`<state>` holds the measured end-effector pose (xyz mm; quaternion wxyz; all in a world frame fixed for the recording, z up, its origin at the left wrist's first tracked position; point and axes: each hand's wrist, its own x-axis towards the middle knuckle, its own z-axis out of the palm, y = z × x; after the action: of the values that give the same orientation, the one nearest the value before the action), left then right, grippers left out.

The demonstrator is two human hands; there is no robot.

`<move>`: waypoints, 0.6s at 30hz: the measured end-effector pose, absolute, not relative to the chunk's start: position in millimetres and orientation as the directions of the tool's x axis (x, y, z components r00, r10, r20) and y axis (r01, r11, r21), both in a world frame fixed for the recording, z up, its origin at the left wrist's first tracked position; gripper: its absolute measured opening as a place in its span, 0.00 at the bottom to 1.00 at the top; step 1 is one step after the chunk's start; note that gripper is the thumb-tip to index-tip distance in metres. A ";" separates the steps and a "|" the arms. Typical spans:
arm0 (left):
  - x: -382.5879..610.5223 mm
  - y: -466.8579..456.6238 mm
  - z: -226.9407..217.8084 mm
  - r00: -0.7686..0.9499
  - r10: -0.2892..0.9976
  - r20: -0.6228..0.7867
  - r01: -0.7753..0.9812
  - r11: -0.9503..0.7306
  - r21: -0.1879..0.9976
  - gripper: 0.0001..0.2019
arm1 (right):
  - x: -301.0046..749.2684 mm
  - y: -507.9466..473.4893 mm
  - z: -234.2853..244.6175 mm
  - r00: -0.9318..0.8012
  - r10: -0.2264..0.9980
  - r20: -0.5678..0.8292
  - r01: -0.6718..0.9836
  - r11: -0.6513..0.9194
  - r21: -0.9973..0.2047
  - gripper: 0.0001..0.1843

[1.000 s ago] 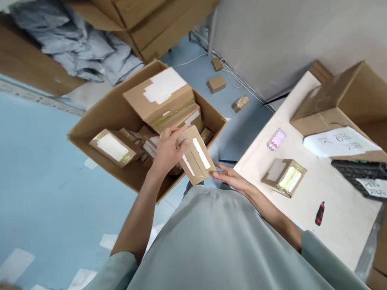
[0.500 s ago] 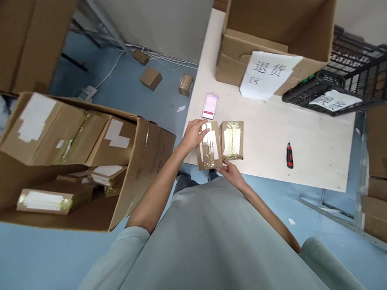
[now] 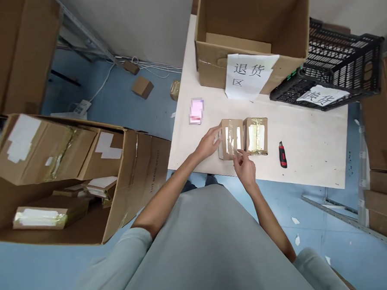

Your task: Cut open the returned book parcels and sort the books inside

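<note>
A small taped cardboard box (image 3: 232, 136) with white labels lies before me near the table's front edge, its left side face partly showing. My left hand (image 3: 209, 143) grips that left side, thumb and fingers at the edge. At the front edge of the same box is my right hand (image 3: 245, 167), its fingers bent over the corner and partly hiding one another. A second taped box (image 3: 258, 136) of similar size stands close on the right. Farther right lies a red and black utility knife (image 3: 282, 155). A phone (image 3: 196, 112) with a blurred screen is beyond my left hand.
A large open carton (image 3: 209, 72) with a handwritten paper sign stands at the table's back, beside a black plastic crate (image 3: 341, 63). To my left is a big carton (image 3: 139, 165) holding several parcels. Small boxes (image 3: 142, 87) and cables lie on the floor behind.
The held box has moved right relative to the phone and turned slightly, with both hands following. The other box now sits closer to the knife. My view has also shifted.
</note>
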<state>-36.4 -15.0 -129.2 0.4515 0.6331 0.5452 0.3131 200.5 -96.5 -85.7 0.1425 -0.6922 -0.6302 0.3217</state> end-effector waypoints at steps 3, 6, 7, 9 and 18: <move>-85.2 -66.7 -131.3 0.065 0.988 -0.141 0.396 0.104 0.912 0.25 | 154.6 -87.4 -82.4 -0.197 0.935 -0.294 0.749 -0.050 -0.660 0.27; -149.3 -128.9 -142.1 -0.159 0.971 -0.181 0.346 0.226 0.910 0.23 | 95.3 -85.3 -82.3 -0.384 0.856 -0.346 0.710 0.034 -0.704 0.24; -172.1 -151.5 -146.7 -0.247 0.950 -0.191 0.326 0.267 0.907 0.22 | 73.8 -86.6 -82.8 -0.442 0.821 -0.361 0.695 0.059 -0.716 0.24; -217.8 -198.5 -155.7 -0.426 0.880 -0.210 0.279 0.348 0.895 0.21 | 28.5 -92.6 -84.8 -0.550 0.742 -0.383 0.661 0.106 -0.743 0.22; -410.0 -399.2 -172.5 -0.880 0.393 -0.268 0.070 0.664 0.744 0.22 | -195.1 -166.7 -120.0 -0.794 0.369 -0.482 0.567 0.166 -0.807 0.18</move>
<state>-410.0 -399.2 -172.5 0.2077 0.1304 0.8883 0.3884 -195.1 -166.7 -120.0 -0.0872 -0.3086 -0.7586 0.5671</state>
